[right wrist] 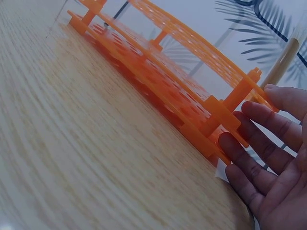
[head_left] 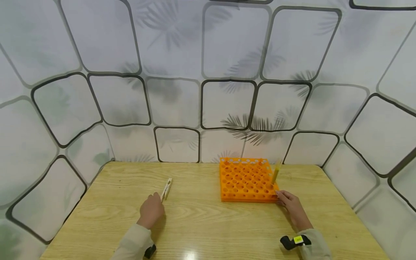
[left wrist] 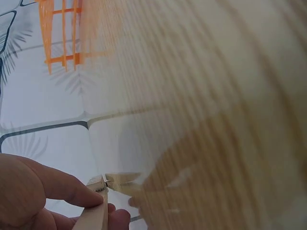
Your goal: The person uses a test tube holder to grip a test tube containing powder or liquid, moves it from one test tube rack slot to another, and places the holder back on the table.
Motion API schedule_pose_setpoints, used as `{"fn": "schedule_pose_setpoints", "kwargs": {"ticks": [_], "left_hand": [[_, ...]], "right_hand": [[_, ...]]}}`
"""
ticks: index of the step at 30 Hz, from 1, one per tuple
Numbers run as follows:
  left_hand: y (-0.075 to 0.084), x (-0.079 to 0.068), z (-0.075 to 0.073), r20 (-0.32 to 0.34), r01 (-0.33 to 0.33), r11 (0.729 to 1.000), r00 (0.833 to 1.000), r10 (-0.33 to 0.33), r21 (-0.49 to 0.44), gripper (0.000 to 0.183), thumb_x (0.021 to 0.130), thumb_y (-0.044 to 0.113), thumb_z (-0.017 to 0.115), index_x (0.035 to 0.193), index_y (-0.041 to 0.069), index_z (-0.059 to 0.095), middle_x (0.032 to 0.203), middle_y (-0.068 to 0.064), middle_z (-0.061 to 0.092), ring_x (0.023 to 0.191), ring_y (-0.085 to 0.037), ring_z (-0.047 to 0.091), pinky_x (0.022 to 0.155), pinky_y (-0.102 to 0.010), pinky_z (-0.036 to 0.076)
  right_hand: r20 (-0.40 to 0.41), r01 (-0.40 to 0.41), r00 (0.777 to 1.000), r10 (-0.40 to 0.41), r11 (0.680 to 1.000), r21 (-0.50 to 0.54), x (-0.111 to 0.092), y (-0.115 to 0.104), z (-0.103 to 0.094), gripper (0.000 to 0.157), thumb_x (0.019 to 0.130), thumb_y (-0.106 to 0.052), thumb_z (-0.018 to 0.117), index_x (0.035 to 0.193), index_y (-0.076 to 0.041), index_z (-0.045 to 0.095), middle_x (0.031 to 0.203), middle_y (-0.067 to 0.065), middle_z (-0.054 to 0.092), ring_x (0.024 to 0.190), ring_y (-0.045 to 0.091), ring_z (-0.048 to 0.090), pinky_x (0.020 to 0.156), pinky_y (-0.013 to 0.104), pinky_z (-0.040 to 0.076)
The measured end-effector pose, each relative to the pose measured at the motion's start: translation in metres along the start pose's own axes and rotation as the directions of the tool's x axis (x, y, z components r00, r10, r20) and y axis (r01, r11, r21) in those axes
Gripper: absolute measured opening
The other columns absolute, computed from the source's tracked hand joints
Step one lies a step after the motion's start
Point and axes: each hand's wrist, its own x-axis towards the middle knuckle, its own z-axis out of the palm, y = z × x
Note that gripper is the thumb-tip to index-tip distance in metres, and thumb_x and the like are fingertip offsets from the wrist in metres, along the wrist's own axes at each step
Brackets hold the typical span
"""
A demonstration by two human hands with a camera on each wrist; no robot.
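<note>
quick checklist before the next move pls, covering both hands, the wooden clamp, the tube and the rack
1. Left hand has the wooden clamp: ok, thumb and fingers grip it.
2. Right hand on the orange rack: ok, its fingers are at the near right corner.
3. Rack sits flat on the table: ok.
4. Tube stands in the rack: ok, at the right side, yellowish in its lower part.
5. Clamp is at the tube: not ok, it is well to the left of the rack.
6. Tube's top is capped: cannot tell, too faint.
</note>
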Motion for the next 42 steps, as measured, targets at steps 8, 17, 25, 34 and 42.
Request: {"fn": "schedule_pose_setpoints", "kwargs": {"ticks": [8, 17, 25, 34, 42], "left_hand": [[-0.0002, 0.001, -0.0001, -0.018, 0.009, 1.0, 1.0, -0.009, -0.007, 0.008, 0.082, -0.003, 0.051, 0.085, -0.007, 0.045, 0.073, -0.019, 0.048, 0.056, -0.026, 0.049, 0.047, -0.038, 0.041], [-0.0021, 0.0031, -0.0006, -0.011, 0.019, 1.0, 1.0, -0.02, -0.006, 0.017, 0.083, 0.0, 0.052, 0.099, -0.006, 0.049, 0.074, -0.019, 0.05, 0.056, -0.027, 0.051, 0.047, -0.038, 0.041], [-0.0035, 0.0033, -0.0008, -0.023, -0.013, 0.999, 1.0, 0.014, 0.031, 0.012, 0.09, 0.003, 0.049, 0.097, -0.007, 0.051, 0.067, -0.016, 0.052, 0.051, -0.023, 0.05, 0.044, -0.034, 0.038], [-0.0039, 0.0041, 0.0008, -0.021, 0.007, 0.999, 1.0, -0.006, 0.053, 0.012, 0.092, 0.003, 0.047, 0.091, -0.006, 0.053, 0.06, -0.013, 0.053, 0.048, -0.021, 0.05, 0.042, -0.033, 0.038], [-0.0022, 0.0025, -0.001, -0.019, -0.001, 0.997, 1.0, 0.003, 0.074, 0.011, 0.092, 0.002, 0.047, 0.092, -0.007, 0.053, 0.061, -0.014, 0.054, 0.048, -0.021, 0.051, 0.041, -0.032, 0.039]], "right_hand": [[-0.01, -0.002, 1.0, 0.002, 1.0, 0.003, -0.003, -0.0016, 0.0005, 0.039, 0.095, -0.04, 0.052, 0.108, -0.005, 0.061, 0.095, -0.014, 0.057, 0.085, -0.006, 0.057, 0.079, 0.015, 0.049], [-0.007, -0.002, 1.0, 0.002, 1.0, 0.005, -0.0025, -0.0013, 0.0004, 0.038, 0.095, -0.041, 0.053, 0.105, -0.006, 0.062, 0.091, -0.017, 0.057, 0.084, -0.006, 0.057, 0.079, 0.015, 0.049], [0.0, 0.01, 1.0, -0.01, 0.999, 0.032, -0.0047, -0.0022, 0.0005, 0.034, 0.096, -0.037, 0.052, 0.106, -0.007, 0.062, 0.088, -0.019, 0.058, 0.083, -0.004, 0.058, 0.078, 0.017, 0.05], [0.001, 0.01, 1.0, -0.01, 1.0, 0.03, -0.0052, -0.0031, 0.001, 0.033, 0.097, -0.036, 0.051, 0.107, -0.007, 0.062, 0.088, -0.018, 0.058, 0.084, -0.004, 0.058, 0.078, 0.017, 0.05], [-0.002, 0.021, 1.0, -0.021, 0.999, 0.027, -0.0051, -0.0032, 0.0017, 0.033, 0.097, -0.036, 0.051, 0.105, -0.007, 0.062, 0.089, -0.017, 0.058, 0.084, -0.003, 0.058, 0.079, 0.018, 0.05]]}}
